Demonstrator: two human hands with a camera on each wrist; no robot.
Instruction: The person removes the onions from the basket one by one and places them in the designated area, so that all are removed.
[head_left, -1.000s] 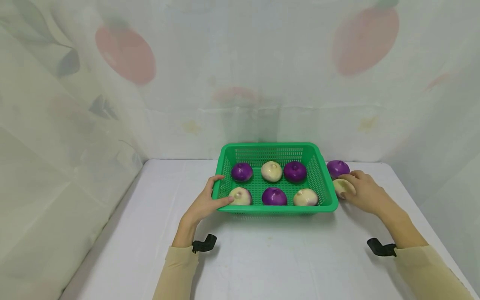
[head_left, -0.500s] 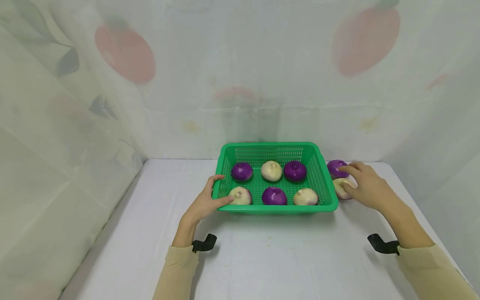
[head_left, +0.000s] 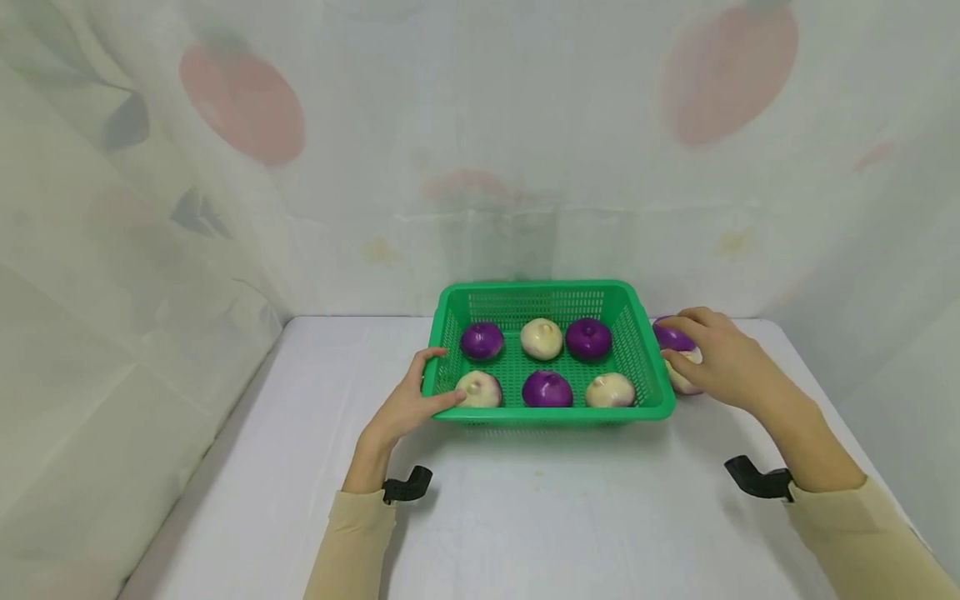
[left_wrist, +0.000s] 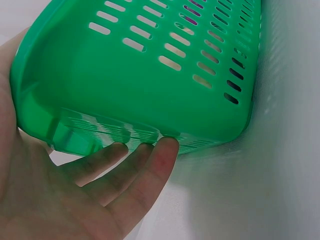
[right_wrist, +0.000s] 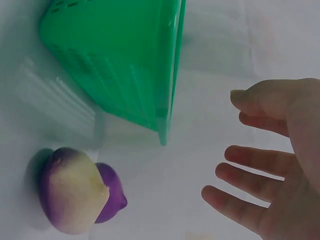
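A green plastic basket [head_left: 551, 414] stands on the white table, holding purple onions [head_left: 547, 389] and cream-coloured onions with purple patches [head_left: 542, 339] in two rows. My left hand [head_left: 405, 404] grips its near left corner, the thumb over the front rim and the fingers along the left side; the left wrist view shows fingertips [left_wrist: 167, 145] against the outside wall. Right of the basket, a purple onion [right_wrist: 114, 192] and a cream-and-purple onion [right_wrist: 75, 192] lie close together on the table. Above them hovers my right hand [head_left: 723, 358], fingers spread and holding nothing, apart from both in the right wrist view.
White cloth covers the table [head_left: 540, 508]. A pale printed curtain [head_left: 360, 167] hangs directly behind the basket and along both sides. Black wrist mounts [head_left: 759, 479] sit at both cuffs.
My right hand has come off the cream-and-purple onion beside the basket, rising and shifting slightly away with fingers parted. That onion stays on the table. The left hand keeps its hold on the basket.
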